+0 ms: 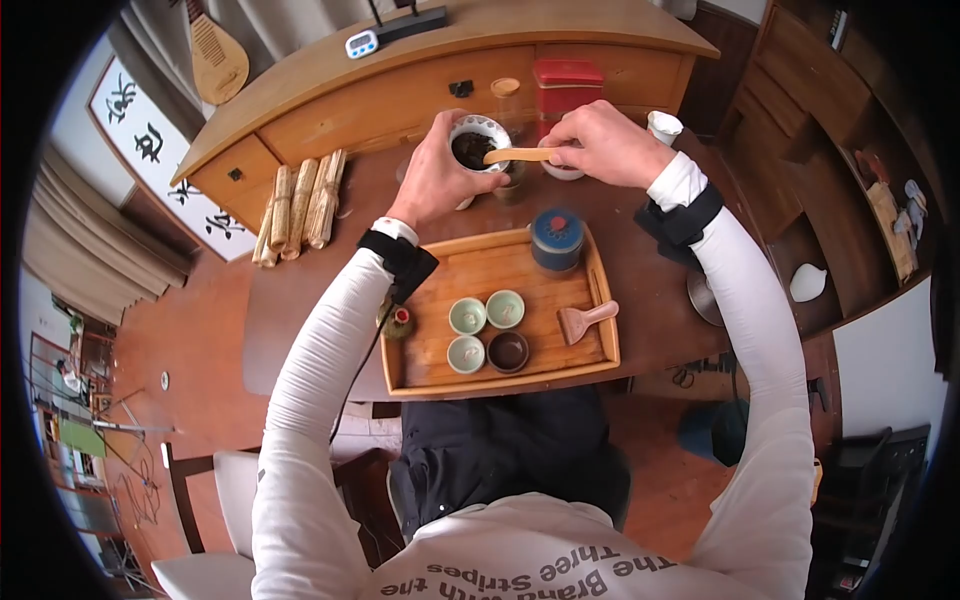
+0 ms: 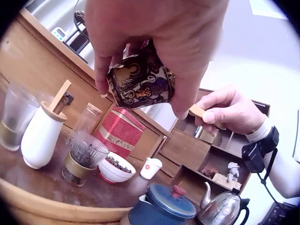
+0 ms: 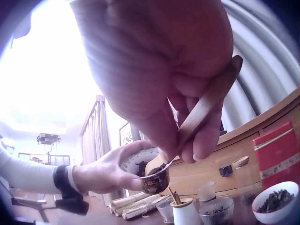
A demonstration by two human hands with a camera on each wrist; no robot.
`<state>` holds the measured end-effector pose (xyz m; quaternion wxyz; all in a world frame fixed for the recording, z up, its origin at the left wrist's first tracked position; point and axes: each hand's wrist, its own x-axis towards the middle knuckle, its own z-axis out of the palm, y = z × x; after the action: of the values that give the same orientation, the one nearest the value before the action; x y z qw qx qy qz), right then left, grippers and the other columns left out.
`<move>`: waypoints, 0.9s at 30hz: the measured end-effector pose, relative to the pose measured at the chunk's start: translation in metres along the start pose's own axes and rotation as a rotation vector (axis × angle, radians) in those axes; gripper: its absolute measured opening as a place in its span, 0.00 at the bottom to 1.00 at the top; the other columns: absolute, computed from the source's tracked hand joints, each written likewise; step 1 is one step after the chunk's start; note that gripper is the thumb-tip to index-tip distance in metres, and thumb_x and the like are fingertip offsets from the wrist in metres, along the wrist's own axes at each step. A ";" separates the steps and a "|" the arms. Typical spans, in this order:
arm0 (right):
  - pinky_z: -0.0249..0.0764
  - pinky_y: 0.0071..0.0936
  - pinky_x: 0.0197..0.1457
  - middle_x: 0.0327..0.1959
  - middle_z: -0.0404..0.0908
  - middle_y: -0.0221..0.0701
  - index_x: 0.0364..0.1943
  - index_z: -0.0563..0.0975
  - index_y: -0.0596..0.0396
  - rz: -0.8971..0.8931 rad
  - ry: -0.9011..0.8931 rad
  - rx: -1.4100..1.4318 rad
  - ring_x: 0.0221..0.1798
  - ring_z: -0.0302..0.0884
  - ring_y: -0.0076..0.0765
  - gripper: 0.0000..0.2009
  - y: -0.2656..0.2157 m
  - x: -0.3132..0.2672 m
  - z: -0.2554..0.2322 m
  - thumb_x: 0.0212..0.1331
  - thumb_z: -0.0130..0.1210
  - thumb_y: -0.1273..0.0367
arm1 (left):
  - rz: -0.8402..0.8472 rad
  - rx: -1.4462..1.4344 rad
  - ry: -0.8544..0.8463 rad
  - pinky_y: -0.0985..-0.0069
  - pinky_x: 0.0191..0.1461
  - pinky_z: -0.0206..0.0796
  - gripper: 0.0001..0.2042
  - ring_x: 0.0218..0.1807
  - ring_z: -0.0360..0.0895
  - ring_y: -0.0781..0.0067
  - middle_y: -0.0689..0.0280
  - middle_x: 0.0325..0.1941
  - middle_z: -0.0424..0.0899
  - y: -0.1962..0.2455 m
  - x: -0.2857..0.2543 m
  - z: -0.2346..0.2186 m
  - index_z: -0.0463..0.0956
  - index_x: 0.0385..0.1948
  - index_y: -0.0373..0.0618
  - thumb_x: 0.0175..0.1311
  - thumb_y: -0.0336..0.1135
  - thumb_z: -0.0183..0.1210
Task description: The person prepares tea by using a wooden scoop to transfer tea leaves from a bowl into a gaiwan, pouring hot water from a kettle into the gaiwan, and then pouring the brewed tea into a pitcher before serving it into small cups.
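My left hand (image 1: 437, 178) holds up a small cup-shaped wrapper (image 2: 140, 89) with dark printed sides, a pale patterned inside and dark tea (image 1: 470, 152) in it. My right hand (image 1: 612, 145) pinches a wooden tea scoop (image 1: 525, 154) by its handle, and the scoop's tip dips into the wrapper among the tea. Below them on the table stand a glass cup (image 2: 80, 161) with a gold band and dark leaves inside, and a white bowl (image 2: 110, 176) of tea leaves. Close by is a white vase (image 2: 43, 140) with wooden tools.
Nearer my body lies a wooden tray (image 1: 440, 268) with a blue teapot (image 1: 556, 242), several small cups (image 1: 467, 316), and a pinkish brush (image 1: 588, 320). A red box (image 2: 121, 131) and corked glass jar (image 2: 86, 122) stand behind. Bundled rolls (image 1: 300, 205) lie left; a kettle (image 2: 222, 208) stands right.
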<state>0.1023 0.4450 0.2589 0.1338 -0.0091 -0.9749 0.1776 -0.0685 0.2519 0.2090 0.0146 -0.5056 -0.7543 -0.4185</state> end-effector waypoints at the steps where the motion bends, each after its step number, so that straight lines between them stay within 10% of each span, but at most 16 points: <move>1: 0.79 0.43 0.45 0.30 0.85 0.44 0.37 0.87 0.58 -0.046 0.058 0.001 0.36 0.85 0.54 0.08 0.008 -0.003 -0.001 0.62 0.60 0.69 | 0.036 0.017 -0.011 0.64 0.67 0.70 0.45 0.62 0.80 0.56 0.50 0.58 0.82 0.000 0.009 0.001 0.66 0.65 0.38 0.42 0.40 0.82; 9: 0.79 0.48 0.44 0.32 0.85 0.40 0.31 0.84 0.54 -0.141 0.366 -0.235 0.40 0.84 0.53 0.06 0.054 0.025 0.013 0.61 0.59 0.69 | 0.109 0.158 -0.282 0.63 0.66 0.71 0.45 0.62 0.80 0.50 0.47 0.60 0.81 -0.005 0.068 0.007 0.66 0.65 0.38 0.42 0.40 0.79; 27: 0.82 0.46 0.48 0.35 0.84 0.37 0.36 0.86 0.52 -0.033 0.104 -0.374 0.43 0.84 0.51 0.05 0.091 0.056 0.070 0.61 0.60 0.69 | 0.500 0.688 -0.449 0.58 0.64 0.72 0.36 0.61 0.74 0.50 0.54 0.53 0.77 -0.053 0.100 0.044 0.66 0.62 0.39 0.50 0.36 0.73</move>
<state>0.0270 0.5099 0.1783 0.1829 -0.0268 -0.9827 -0.0096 -0.1410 0.3486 0.1919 0.1181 -0.7153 -0.6887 -0.0086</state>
